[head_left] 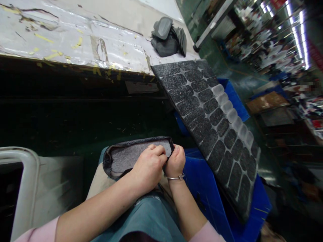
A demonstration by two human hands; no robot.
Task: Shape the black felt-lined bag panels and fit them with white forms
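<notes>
A long, dark piece with rounded ends and a grey fabric panel [128,157] inside its raised black rim lies across my lap. Its exact kind I cannot make out. My left hand [149,165] reaches over it, fingers curled and closed at the right end of the panel. At that same end, my right hand [176,160], with a metal bracelet at the wrist, pinches the dark rim. The two hands nearly touch, and the fingertips are partly hidden.
Dark grey rounded pieces [166,37] are piled on the worn worktable [121,50]. A black board [202,101] with oval outlines leans right, over blue bins [209,188]. At left stands a white plastic frame [32,174]. Cluttered workspace lies beyond, far right.
</notes>
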